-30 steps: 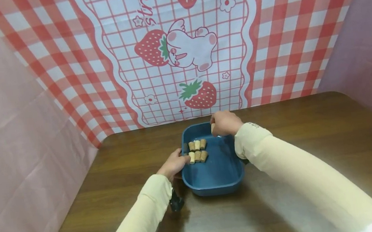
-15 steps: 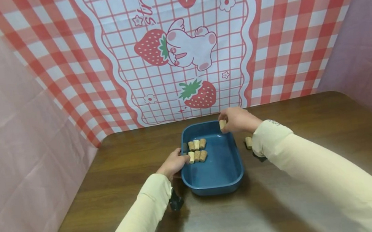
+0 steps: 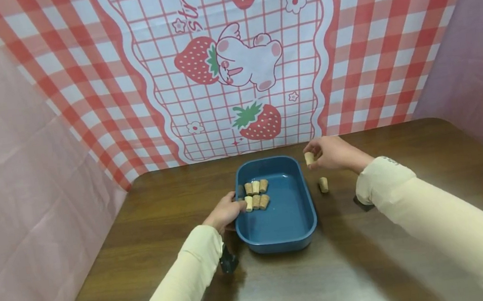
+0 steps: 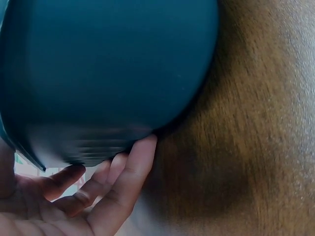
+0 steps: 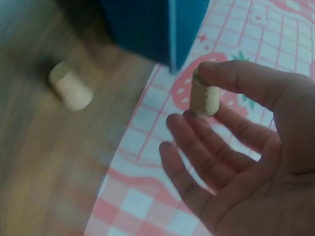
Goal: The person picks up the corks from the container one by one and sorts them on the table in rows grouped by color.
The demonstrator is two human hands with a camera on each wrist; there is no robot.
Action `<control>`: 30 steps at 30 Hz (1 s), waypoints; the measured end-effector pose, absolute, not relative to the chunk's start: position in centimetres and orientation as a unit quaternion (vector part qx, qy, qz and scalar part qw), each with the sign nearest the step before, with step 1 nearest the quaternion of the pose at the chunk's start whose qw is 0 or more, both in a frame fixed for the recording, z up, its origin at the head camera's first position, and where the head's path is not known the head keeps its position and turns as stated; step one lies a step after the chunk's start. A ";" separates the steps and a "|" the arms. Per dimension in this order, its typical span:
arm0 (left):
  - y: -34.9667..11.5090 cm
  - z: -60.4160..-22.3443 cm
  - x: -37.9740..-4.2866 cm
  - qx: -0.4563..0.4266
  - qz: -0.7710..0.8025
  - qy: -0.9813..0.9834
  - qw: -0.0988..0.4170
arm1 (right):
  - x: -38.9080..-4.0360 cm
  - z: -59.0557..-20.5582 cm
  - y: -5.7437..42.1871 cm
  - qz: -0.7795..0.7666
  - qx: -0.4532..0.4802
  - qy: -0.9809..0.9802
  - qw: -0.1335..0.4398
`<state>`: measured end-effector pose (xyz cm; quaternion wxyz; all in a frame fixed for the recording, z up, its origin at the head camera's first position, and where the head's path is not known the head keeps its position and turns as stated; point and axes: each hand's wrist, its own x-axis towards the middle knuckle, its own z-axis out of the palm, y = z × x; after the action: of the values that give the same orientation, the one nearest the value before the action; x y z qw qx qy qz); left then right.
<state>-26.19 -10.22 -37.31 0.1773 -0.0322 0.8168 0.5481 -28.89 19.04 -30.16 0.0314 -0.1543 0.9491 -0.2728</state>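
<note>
Only the head view shows corks (image 3: 257, 202) inside the tub (image 3: 287, 220).

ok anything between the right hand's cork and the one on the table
Nothing visible: from the right hand and its pinched cork to the loose cork, the way looks open; the blue tray stands to the left.

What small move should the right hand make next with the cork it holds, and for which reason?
Probably it should lower the held cork onto the table, near the other cork. The right hand pinches it beyond the right side of the blue tray; one second ago it was over the tray, so it seems to be taking corks out.
</note>
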 end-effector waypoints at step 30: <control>-10.3 -37.3 -26.1 -0.031 0.543 0.821 0.175 | -27.6 -36.5 26.1 -0.283 -0.141 0.947 0.055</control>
<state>-26.10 -10.26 -37.31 0.1749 -0.0307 0.8208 0.5429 -27.55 26.07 -36.52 0.0549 -0.1411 0.9472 -0.2825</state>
